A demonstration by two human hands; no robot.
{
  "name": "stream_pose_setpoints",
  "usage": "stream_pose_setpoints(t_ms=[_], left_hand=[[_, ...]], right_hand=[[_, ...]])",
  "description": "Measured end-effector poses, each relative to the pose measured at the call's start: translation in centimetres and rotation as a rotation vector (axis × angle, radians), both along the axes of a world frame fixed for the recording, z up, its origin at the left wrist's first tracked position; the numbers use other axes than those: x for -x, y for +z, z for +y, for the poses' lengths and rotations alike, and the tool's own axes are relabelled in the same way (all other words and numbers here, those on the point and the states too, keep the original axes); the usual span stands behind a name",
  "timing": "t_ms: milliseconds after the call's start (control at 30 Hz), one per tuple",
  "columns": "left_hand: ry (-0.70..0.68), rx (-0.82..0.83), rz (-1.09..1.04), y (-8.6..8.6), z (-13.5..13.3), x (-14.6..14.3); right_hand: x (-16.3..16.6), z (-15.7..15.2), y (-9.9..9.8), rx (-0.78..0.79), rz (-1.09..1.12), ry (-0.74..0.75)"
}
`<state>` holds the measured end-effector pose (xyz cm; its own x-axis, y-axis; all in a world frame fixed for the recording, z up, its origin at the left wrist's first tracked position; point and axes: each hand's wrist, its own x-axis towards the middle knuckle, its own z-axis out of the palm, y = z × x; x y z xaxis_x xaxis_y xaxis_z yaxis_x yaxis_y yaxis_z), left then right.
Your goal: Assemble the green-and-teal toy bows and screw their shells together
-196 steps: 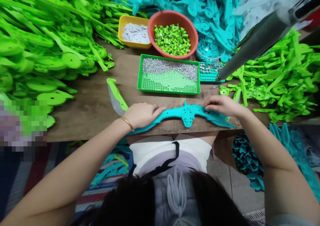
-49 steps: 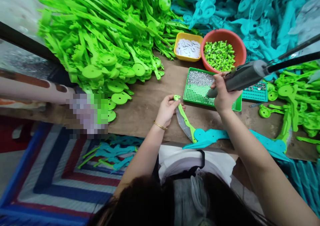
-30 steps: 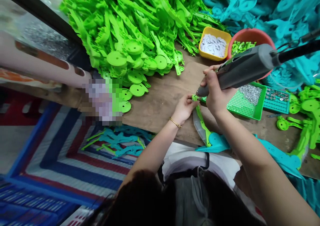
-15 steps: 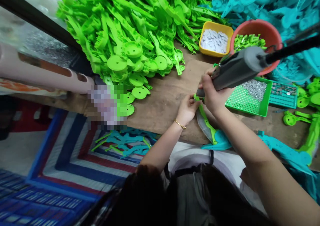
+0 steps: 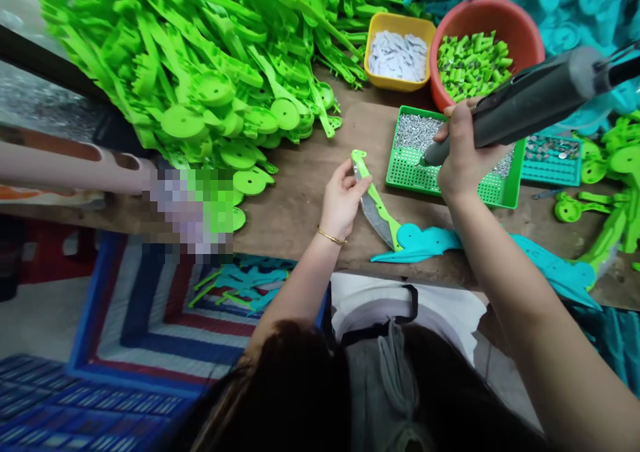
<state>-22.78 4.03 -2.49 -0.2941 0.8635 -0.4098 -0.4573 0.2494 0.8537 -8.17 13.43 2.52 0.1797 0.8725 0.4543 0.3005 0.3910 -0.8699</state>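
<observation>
My left hand (image 5: 341, 202) pinches the upper end of a green plastic tool part (image 5: 381, 211) with a curved grey blade along its side. The part's lower end joins a teal plastic piece (image 5: 427, 239) near the table's front edge. My right hand (image 5: 465, 152) is closed around a grey electric screwdriver (image 5: 535, 102), its cord running off to the right. The screwdriver's tip is over a green perforated tray (image 5: 515, 195) that holds small silver screws (image 5: 415, 131). Whether the tip touches a screw, I cannot tell.
A large heap of green plastic parts (image 5: 200, 72) covers the back left. Behind the tray stand a yellow bin (image 5: 403, 85) of white pieces and a red bowl (image 5: 523, 29) of small green pieces. A teal tray (image 5: 553, 172) sits right. Below left is a striped, lined crate (image 5: 130, 305).
My right hand and the screwdriver have moved right, off the green part's upper end to above the screw tray. My left hand still holds the part, and the view has shifted.
</observation>
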Motion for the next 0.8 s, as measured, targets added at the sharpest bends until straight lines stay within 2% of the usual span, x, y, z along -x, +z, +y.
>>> stream_pose_setpoints(t_ms=[100, 200, 333, 467, 567, 667, 800], left_hand=[[0.006, 0.034, 0.036, 0.0, -1.1, -0.6], [0.046, -0.045, 0.053, 0.0, -2.5, -1.6], [-0.107, -0.056, -0.067, -0.2, -4.1, -2.9], [-0.103, -0.046, -0.095, -0.9, -4.7, -3.5], [-0.046, -0.057, -0.090, -1.3, -4.6, -3.9], [-0.021, -0.067, -0.104, -1.2, -4.4, -4.2], [-0.026, -0.062, -0.098, -0.7, -4.3, -4.2]], right_hand=[[0.2, -0.3, -0.1, 0.004, 0.025, 0.047], [0.0, -0.2, -0.6, 0.009, 0.063, 0.088], [-0.1, 0.5, -0.9, -0.054, 0.198, 0.135], [0.3, -0.2, 1.1, -0.194, 0.410, 0.142], [1.1, -2.4, 2.7, -0.210, 0.516, 0.270], [1.7, -4.8, 2.8, -0.135, 0.416, 0.434], [1.8, -6.4, 1.1, -0.079, 0.212, 0.489]])
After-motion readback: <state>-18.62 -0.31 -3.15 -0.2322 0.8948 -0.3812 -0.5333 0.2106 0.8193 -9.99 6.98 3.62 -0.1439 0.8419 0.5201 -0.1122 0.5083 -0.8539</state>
